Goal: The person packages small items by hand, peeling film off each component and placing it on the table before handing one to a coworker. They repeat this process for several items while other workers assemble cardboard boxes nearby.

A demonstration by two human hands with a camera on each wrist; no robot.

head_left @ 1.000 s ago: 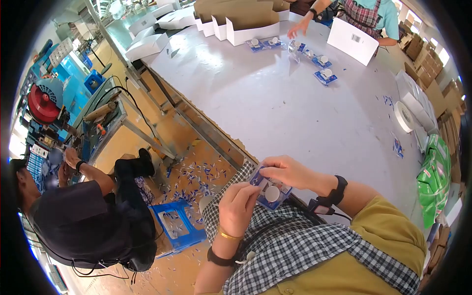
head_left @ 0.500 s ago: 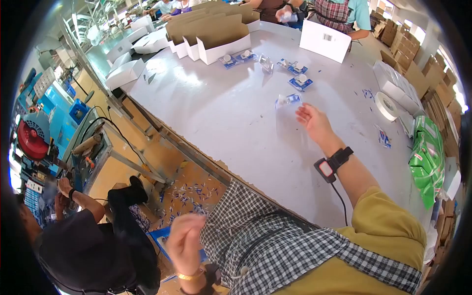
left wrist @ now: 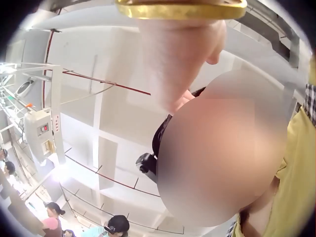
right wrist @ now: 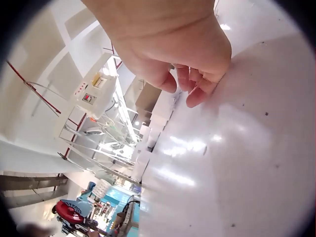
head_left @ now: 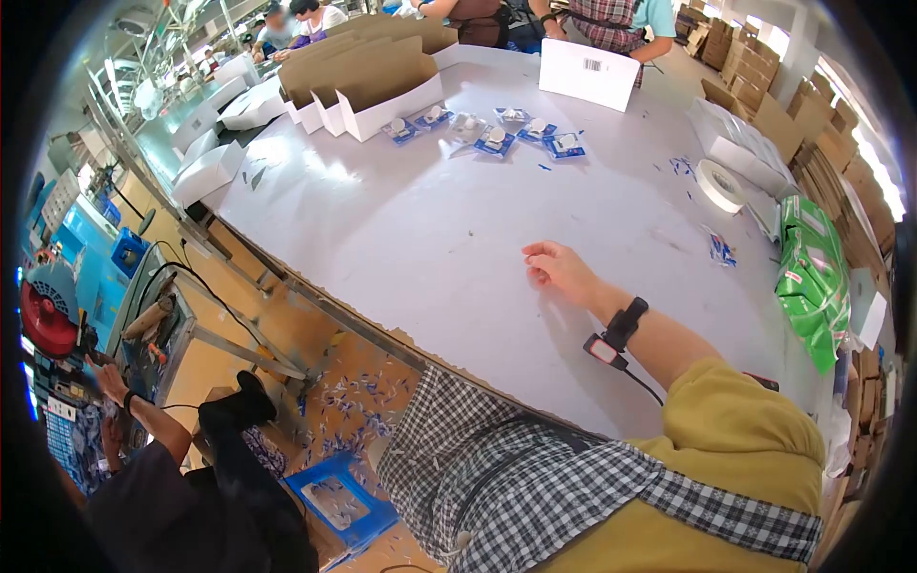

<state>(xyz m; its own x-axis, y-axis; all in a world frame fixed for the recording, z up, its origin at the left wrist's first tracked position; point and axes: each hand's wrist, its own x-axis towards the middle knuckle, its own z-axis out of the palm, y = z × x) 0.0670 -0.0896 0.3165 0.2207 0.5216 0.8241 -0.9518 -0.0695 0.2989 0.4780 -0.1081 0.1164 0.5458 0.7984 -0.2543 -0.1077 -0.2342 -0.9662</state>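
My right hand [head_left: 568,277] is over the white table [head_left: 430,258], fingers loosely curled with nothing in them; in the right wrist view the hand [right wrist: 173,49] hangs close above the table surface [right wrist: 256,148]. Several blue-and-white blister packs [head_left: 496,140] lie in a loose group toward the far side, beyond my right hand. My left hand is outside the head view; the left wrist view shows it [left wrist: 175,64] raised near the wearer's blurred head, fingers partly hidden.
Open white boxes [head_left: 392,107] stand at the far left edge, and a white barcoded box [head_left: 587,74] farther right. A tape roll [head_left: 720,186] and green bag [head_left: 812,282] lie at the right. Another person [head_left: 191,506] sits at the left near a blue stool [head_left: 368,520].
The pack from my hands now lies with the others on the table. My right hand has drawn back toward me, and my left hand has risen out of the head view.
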